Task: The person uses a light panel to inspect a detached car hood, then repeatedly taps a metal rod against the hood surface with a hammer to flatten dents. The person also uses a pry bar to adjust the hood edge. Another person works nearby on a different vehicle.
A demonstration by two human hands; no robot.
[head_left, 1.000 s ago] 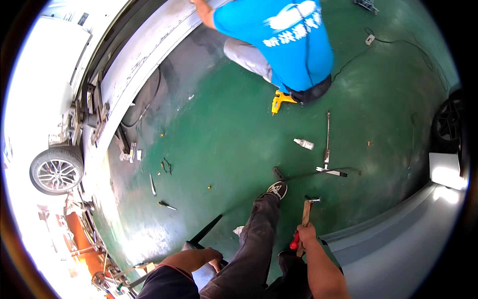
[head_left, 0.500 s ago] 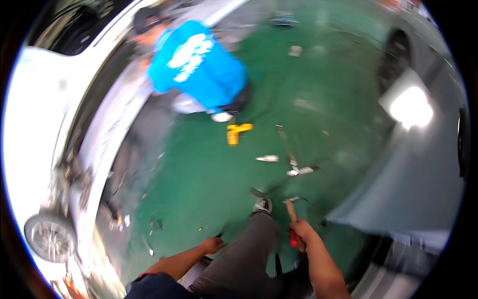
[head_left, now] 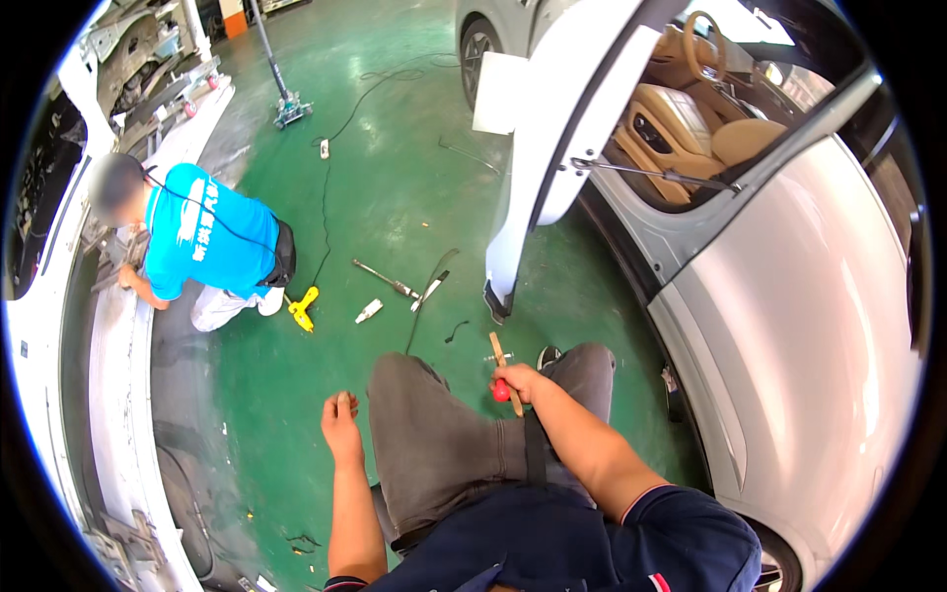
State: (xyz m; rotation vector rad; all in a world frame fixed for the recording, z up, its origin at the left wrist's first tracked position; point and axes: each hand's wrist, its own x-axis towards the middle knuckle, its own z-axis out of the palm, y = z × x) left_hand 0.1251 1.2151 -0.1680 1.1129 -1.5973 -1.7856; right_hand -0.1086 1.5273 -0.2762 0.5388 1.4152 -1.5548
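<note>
My right hand (head_left: 523, 381) grips a wooden-handled tool (head_left: 493, 344) together with a red round-ended handle (head_left: 501, 392), between my bent knees; some small metal piece shows near the wood's top. My left hand (head_left: 341, 422) is beside my left knee (head_left: 402, 390), fingers loosely curled and apart, with nothing visible in it. On the green floor (head_left: 355, 197) ahead lie a long metal bar tool (head_left: 380, 278), a white bottle (head_left: 369, 311) and a yellow glue gun (head_left: 303, 308).
At left, a co-worker (head_left: 207, 232) in blue squats at a white car body (head_left: 118, 414). On my right stands a white car (head_left: 779, 326) with an open door (head_left: 543, 148) beside me. Further off are a floor jack (head_left: 292, 109) and loose cables.
My view has swung right, bringing the open car door and seats into sight. My knees are now both bent in view, and my left hand has moved out beside my left leg.
</note>
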